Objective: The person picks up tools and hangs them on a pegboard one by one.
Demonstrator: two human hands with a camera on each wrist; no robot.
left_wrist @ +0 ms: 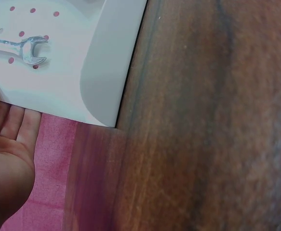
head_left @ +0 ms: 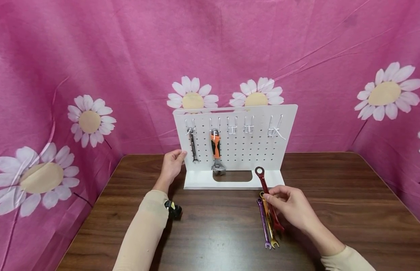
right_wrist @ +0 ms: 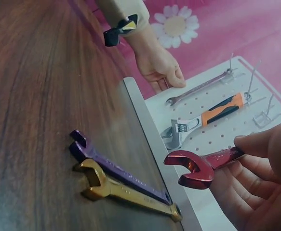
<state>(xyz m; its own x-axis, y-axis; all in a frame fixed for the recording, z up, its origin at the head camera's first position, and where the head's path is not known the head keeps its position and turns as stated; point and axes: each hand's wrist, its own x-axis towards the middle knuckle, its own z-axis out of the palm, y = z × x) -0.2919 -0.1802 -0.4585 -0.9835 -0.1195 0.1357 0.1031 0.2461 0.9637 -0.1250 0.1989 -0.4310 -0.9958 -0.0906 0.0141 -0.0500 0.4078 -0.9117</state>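
Observation:
My right hand (head_left: 292, 205) pinches a red combination wrench (head_left: 262, 177) between thumb and fingers, ring end up, raised above the table. Below it on the wood lie a purple wrench (head_left: 263, 224) and a gold wrench (head_left: 271, 229), side by side. With thumb in front and fingers behind, my left hand (head_left: 172, 165) grips the left edge of a white pegboard (head_left: 243, 154). Hanging from the board's left hook is a silver wrench (head_left: 193, 146). Beside that hangs an adjustable wrench (head_left: 215, 146) with an orange and black handle.
Further right on the board, wire hooks (head_left: 232, 128) stick out with nothing hanging on them. The board's base (head_left: 199, 182) stands on a dark wooden table (head_left: 210, 233). A pink cloth (head_left: 145, 56) with white daisies surrounds the table's back and sides.

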